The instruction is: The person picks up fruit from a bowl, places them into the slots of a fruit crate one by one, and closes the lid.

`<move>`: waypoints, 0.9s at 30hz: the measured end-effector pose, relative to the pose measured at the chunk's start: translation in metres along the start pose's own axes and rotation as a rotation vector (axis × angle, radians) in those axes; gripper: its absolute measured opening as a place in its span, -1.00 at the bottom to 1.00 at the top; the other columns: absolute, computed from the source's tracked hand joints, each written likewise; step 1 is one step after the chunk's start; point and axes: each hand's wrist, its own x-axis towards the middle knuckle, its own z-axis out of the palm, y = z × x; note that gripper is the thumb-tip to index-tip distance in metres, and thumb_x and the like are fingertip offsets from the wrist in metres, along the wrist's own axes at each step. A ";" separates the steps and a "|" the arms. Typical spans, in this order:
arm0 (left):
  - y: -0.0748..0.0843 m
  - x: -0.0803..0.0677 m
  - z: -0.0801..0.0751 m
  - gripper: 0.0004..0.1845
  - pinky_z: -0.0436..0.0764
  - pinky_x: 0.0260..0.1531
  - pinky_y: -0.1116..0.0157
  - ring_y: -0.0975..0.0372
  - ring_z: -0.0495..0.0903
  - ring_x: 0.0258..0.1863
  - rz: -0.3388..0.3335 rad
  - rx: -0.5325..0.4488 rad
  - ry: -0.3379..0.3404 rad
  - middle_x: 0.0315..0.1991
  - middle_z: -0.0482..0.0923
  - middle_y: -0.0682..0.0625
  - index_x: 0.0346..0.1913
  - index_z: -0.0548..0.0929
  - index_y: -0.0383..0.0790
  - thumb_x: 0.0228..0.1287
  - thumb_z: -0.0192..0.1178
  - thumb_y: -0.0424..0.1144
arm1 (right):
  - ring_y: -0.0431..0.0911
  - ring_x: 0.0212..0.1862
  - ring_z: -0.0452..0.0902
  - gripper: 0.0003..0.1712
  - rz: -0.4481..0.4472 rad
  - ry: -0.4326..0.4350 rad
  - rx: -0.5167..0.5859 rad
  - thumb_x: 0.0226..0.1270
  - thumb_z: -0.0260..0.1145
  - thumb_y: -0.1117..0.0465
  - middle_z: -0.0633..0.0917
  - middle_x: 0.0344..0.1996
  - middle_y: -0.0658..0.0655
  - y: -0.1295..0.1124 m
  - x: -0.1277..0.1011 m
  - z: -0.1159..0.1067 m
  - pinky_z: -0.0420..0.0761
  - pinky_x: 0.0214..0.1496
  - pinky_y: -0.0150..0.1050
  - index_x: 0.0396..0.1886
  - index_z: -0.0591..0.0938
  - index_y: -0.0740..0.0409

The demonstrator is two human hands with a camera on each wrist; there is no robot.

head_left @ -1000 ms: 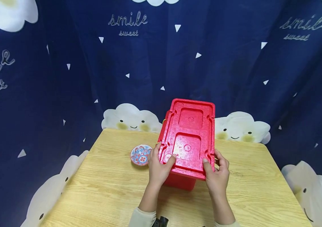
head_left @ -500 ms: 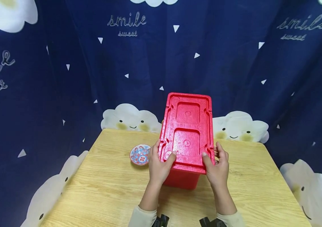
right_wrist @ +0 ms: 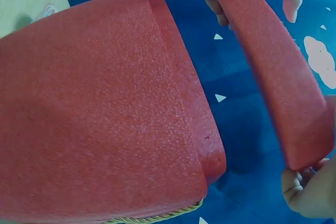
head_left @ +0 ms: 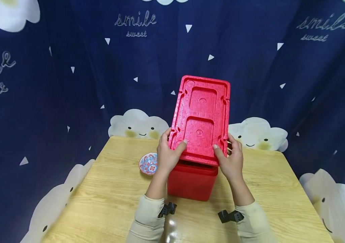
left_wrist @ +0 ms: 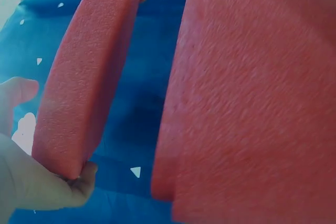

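A red foam lid (head_left: 199, 108), rectangular with two square recesses on top, is held tilted above a red foam box (head_left: 192, 182) in the head view. My left hand (head_left: 167, 157) grips the lid's near left corner, thumb on top and fingers beneath. At the near right corner my right hand (head_left: 232, 162) holds it the same way. Both wrist views show a gap between the lid (left_wrist: 86, 77) and the box (left_wrist: 257, 98), which has a raised inner rim. What the box contains is hidden.
A small patterned blue, red and white dish (head_left: 148, 164) sits left of the box on the wooden table (head_left: 108, 189). A twisted gold cord (right_wrist: 157, 217) runs along the box's side. A dark blue curtain (head_left: 148, 60) hangs behind the table.
Both hands have raised the lid up and away from me, off the box. The box's near wall and part of its upper edge now show. The dish stays where it was.
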 end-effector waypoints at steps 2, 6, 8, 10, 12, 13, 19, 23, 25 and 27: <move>0.001 0.007 -0.002 -0.33 0.48 -0.09 0.14 0.11 0.46 -0.05 -0.003 0.003 -0.013 0.02 0.47 -0.10 0.21 0.41 -0.26 0.01 0.28 -0.08 | 0.11 -0.01 0.35 -0.31 -0.017 -0.017 0.005 0.11 0.30 0.42 0.37 0.03 0.40 -0.011 0.003 0.001 0.37 -0.14 -0.28 0.26 0.30 0.45; 0.003 0.020 -0.005 -0.36 0.47 -0.12 0.17 0.12 0.45 -0.07 0.023 0.034 -0.027 -0.05 0.49 -0.12 0.16 0.43 -0.31 0.00 0.28 -0.09 | 0.21 0.01 0.33 -0.29 -0.047 -0.043 0.007 0.08 0.28 0.48 0.33 0.03 0.46 -0.025 0.010 0.003 0.35 -0.13 -0.26 0.26 0.24 0.51; 0.003 0.024 -0.005 -0.34 0.45 -0.08 0.17 0.12 0.44 -0.04 0.039 0.042 -0.034 -0.03 0.48 -0.14 0.17 0.41 -0.33 -0.01 0.30 -0.11 | 0.19 0.01 0.32 -0.22 -0.053 -0.053 0.001 0.08 0.29 0.48 0.32 0.05 0.44 -0.016 0.015 0.005 0.35 -0.10 -0.27 0.30 0.19 0.47; 0.002 0.028 -0.005 -0.27 0.43 -0.01 0.18 0.12 0.42 0.02 0.047 0.048 -0.046 0.03 0.45 -0.16 0.23 0.35 -0.34 -0.02 0.31 -0.12 | 0.18 0.03 0.32 -0.15 -0.065 -0.053 -0.005 0.07 0.31 0.47 0.31 0.07 0.41 -0.003 0.021 0.007 0.36 -0.07 -0.28 0.35 0.13 0.43; 0.001 0.031 -0.005 -0.20 0.41 0.03 0.19 0.11 0.40 0.06 0.051 0.068 -0.062 0.09 0.41 -0.17 0.29 0.28 -0.33 -0.03 0.32 -0.11 | 0.16 0.02 0.32 -0.10 -0.082 -0.046 -0.026 0.04 0.34 0.45 0.29 0.08 0.39 0.011 0.027 0.010 0.37 -0.09 -0.31 0.37 0.12 0.38; 0.001 0.033 -0.004 -0.17 0.40 0.04 0.18 0.11 0.39 0.08 0.045 0.080 -0.070 0.11 0.39 -0.17 0.32 0.25 -0.32 -0.03 0.32 -0.10 | 0.15 0.02 0.31 -0.09 -0.093 -0.041 -0.030 0.02 0.36 0.45 0.29 0.08 0.38 0.016 0.030 0.011 0.36 -0.11 -0.32 0.37 0.12 0.37; -0.002 0.043 -0.002 -0.18 0.41 -0.01 0.13 0.08 0.39 0.01 0.024 0.129 -0.081 0.07 0.36 -0.17 0.32 0.28 -0.29 -0.03 0.31 -0.06 | 0.09 0.03 0.27 -0.11 -0.053 -0.051 -0.001 0.00 0.37 0.41 0.29 0.10 0.33 0.014 0.039 0.014 0.29 -0.21 -0.26 0.37 0.21 0.29; -0.005 0.049 0.000 -0.28 0.42 -0.06 0.17 0.12 0.41 -0.03 0.039 0.088 -0.070 0.00 0.42 -0.13 0.24 0.36 -0.28 -0.02 0.31 -0.11 | 0.07 0.02 0.28 -0.18 -0.007 -0.050 0.066 0.05 0.33 0.43 0.32 0.10 0.29 0.011 0.043 0.014 0.30 -0.21 -0.23 0.35 0.25 0.26; -0.005 0.052 0.000 -0.33 0.41 -0.06 0.17 0.15 0.43 -0.04 0.050 0.064 -0.067 -0.02 0.46 -0.11 0.22 0.38 -0.27 0.00 0.31 -0.14 | 0.02 0.01 0.29 -0.22 0.013 -0.043 0.095 0.07 0.31 0.44 0.33 0.09 0.25 0.011 0.045 0.015 0.31 -0.18 -0.26 0.34 0.27 0.23; -0.005 0.053 0.000 -0.35 0.41 -0.04 0.13 0.16 0.44 -0.03 0.054 0.044 -0.063 -0.02 0.48 -0.10 0.21 0.39 -0.26 0.00 0.30 -0.16 | -0.02 0.02 0.29 -0.23 0.030 -0.042 0.114 0.09 0.29 0.45 0.34 0.10 0.23 0.012 0.046 0.015 0.34 -0.15 -0.28 0.34 0.27 0.21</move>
